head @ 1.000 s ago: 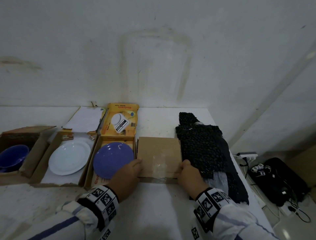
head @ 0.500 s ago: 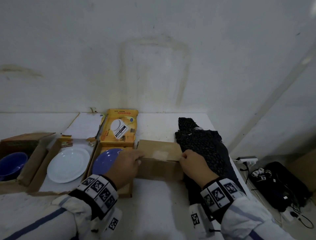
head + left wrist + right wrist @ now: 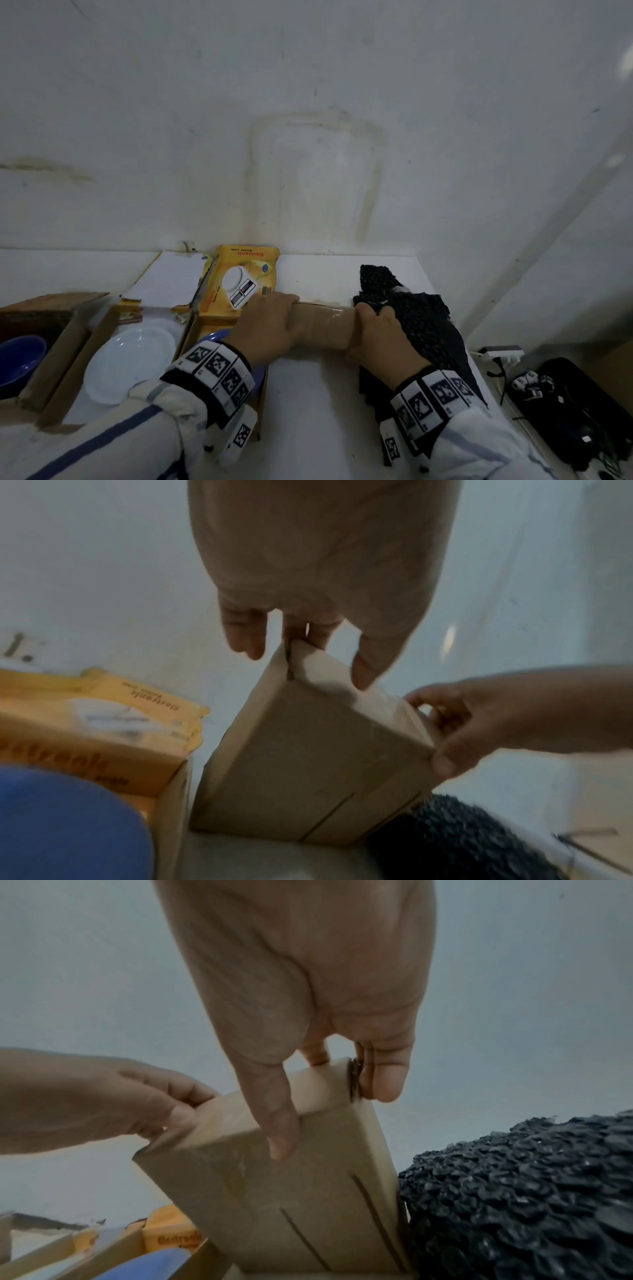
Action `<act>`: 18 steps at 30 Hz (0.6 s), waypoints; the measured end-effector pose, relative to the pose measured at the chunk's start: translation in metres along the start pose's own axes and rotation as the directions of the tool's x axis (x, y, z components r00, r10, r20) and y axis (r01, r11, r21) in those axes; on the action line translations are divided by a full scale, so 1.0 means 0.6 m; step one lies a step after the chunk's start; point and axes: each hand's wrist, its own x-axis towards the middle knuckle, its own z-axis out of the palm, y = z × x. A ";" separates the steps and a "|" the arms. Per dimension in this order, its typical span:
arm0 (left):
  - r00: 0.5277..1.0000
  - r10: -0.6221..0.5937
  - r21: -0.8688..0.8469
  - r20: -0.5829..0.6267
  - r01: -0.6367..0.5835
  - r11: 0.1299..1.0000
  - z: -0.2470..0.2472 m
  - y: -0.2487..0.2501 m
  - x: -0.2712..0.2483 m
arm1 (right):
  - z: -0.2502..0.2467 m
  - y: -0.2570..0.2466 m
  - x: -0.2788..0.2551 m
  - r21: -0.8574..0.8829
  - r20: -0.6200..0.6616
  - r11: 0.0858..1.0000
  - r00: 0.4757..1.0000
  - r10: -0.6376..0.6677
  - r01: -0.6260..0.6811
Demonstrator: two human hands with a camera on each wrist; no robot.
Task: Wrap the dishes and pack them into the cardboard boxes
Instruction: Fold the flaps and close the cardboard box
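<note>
Since a second ago, when the brown cardboard box (image 3: 323,327) lay flat on the white table (image 3: 308,404) under your fingertips, you have tipped it up onto its near edge, so it now stands between the yellow box (image 3: 245,281) and the black bubble wrap (image 3: 421,325). Your left hand (image 3: 270,325) is curled over its upper left corner, thumb on the near face and fingers (image 3: 245,631) hooked behind the top edge, and your right hand (image 3: 380,339) pinches the upper right corner the same way, with its thumb (image 3: 279,1123) lying down the near face. Both grips are closed on the cardboard, not merely resting on it. That lift suggests you are turning the box over or opening it to receive a dish (its taped seam faces you, so the open side is probably away from you or below). None of the dishes looks wrapped yet: the blue plate (image 3: 219,339) sits bare in the yellow box beside your left wrist, the white plate (image 3: 130,359) in the next box, and the blue bowl (image 3: 19,359) in the far-left one. Wrapping has yet to start, and the bubble wrap touches the box on the right, within easy reach.
</note>
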 end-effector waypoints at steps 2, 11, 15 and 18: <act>0.997 0.061 0.137 0.043 -0.067 0.988 0.003 0.000 -0.006 | -0.011 -0.001 0.006 0.013 0.053 1.000 0.999 0.014 -0.015; 0.977 0.211 0.094 -0.024 -0.208 0.974 0.019 -0.011 -0.004 | -0.051 -0.018 0.026 -0.193 0.181 0.981 0.983 0.034 0.002; 0.980 0.198 0.115 0.002 -0.197 0.974 0.020 -0.012 -0.005 | -0.060 -0.031 0.071 -0.073 0.236 0.994 0.966 0.101 -0.086; 0.981 0.194 0.115 0.010 -0.194 0.974 0.025 -0.014 -0.004 | -0.044 -0.040 0.097 0.011 0.275 0.994 0.956 0.104 -0.111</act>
